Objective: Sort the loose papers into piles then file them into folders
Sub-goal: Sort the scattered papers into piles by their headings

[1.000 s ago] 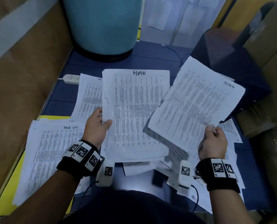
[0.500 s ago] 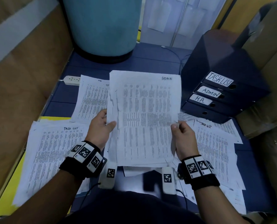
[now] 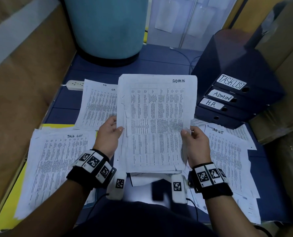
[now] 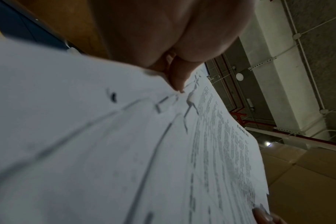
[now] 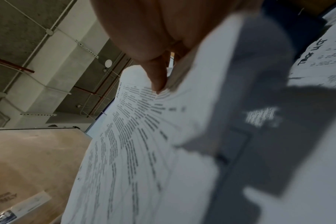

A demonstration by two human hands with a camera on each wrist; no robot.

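Two hands up in front of the person, both on one sheaf of papers marked ADMIN, held raised and tilted toward the head camera above the blue worktop; left hand pinches the sheaf's left edge, thumb on the front face, fingers behind; right hand pinches the right edge the same way, thumb on top. Left wrist view: left thumb pressed on the paper's creased margin, sheaf fills most of the view, ADMIN lettering faint at far corner. Right wrist view: right thumb tip on printed rows, sheet edge curled beside it, blurry. Sheaf is several sheets thick, left edge ragged and uneven. Lying on the worktop: a TASK LIST pile at left, partly over a yellow folder; an HR pile behind the left hand, partly covered by the held sheaf; a loose spread of papers at right, top one lettered like task list, smudged. More sheets poke out under the sheaf's lower edge. Dark stack of box files at far right, lying flat, spine labels TASKLIST, ADMIN, H.R., lowest one unlabelled. White power strip at the back left of the worktop, just beside the HR pile. Big teal cylinder stands at the back. Brown cardboard on both sides
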